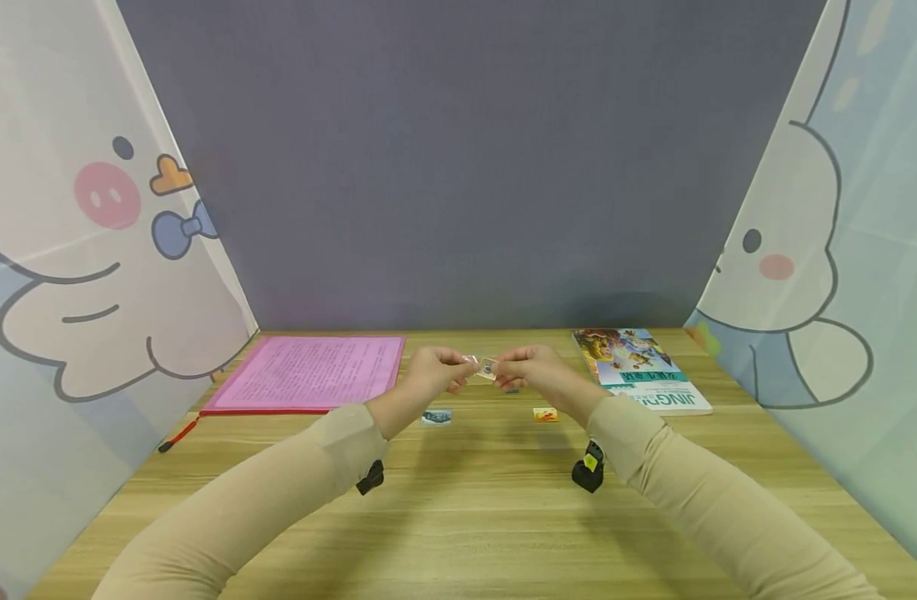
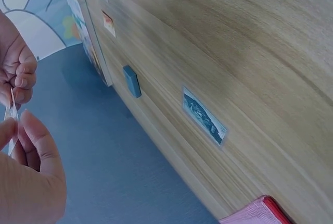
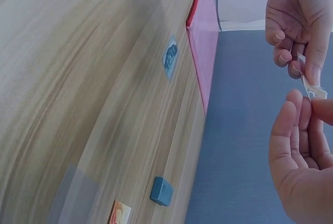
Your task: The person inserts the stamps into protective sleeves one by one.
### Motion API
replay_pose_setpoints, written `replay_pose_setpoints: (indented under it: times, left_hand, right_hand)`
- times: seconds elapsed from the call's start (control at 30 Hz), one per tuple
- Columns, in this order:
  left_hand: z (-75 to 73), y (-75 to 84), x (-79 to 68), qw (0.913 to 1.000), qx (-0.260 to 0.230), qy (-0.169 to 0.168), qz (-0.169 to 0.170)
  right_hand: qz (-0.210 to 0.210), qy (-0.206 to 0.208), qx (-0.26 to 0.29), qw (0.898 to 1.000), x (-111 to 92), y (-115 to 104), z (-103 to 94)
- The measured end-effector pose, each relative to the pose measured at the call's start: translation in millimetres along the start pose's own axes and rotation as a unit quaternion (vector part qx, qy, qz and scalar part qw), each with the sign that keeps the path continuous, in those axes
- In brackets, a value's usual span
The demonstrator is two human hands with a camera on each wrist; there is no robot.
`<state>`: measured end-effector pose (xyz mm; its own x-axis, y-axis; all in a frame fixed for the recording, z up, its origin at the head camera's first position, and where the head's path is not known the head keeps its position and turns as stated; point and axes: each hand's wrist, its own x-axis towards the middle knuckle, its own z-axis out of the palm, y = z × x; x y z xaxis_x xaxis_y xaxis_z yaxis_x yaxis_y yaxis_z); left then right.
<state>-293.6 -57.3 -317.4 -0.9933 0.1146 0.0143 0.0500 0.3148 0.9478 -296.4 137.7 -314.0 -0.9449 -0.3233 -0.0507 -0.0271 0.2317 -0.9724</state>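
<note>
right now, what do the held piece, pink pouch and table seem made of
Held piece: perhaps clear, glossy plastic; edges look see-through. Pink pouch: likely thin plastic, smooth; printed text shows through. Table: wood or laminate, satin; streaky grain.

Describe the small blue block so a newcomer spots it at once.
On the wooden table, look between the pink folder and the book. Near the far edge, past the blue picture card and the orange picture card, lies the small blue block, thick where both cards are flat.
</note>
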Motion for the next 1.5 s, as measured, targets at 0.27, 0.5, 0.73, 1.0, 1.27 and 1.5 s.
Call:
replay_pose_setpoints:
  times: [0.27, 0.5, 0.73, 1.0, 1.27, 1.5]
  left_hand:
    - [1.1, 2.7, -2.3, 1.0000, -0.001, 0.006, 0.006]
    - [2.2, 2.9, -2.2, 0.9998, 0.016, 0.006, 0.012]
    - [2.7, 3.4, -3.5, 0.9997, 0.009, -0.001, 0.021]
    - [3.7, 5.9, -3.2, 0.9993, 0.020, -0.004, 0.032]
    - [2.4, 5.8, -1.9, 0.9993, 0.013, -0.006, 0.034]
    - [0.7, 6.8, -2.3, 0.9988, 0.005, -0.011, 0.048]
  right_hand:
    - [0.013, 0.015, 0.008, 1.000, -0.6, -3.5, 0.5]
    - [0.022, 0.017, 0.008, 1.000, 0.2, -5.5, 0.3]
    - [0.022, 0.017, 0.002, 1.000, 0.7, -8.2, 0.9]
    - [0.028, 0.035, 0.008, 0.999, -0.2, -9.0, 2.3]
    - [0.016, 0.013, 0.000, 1.000, -1.5, -10.8, 1.7]
    - [0.017, 0.012, -0.008, 1.000, 1.0, -8.9, 3.1]
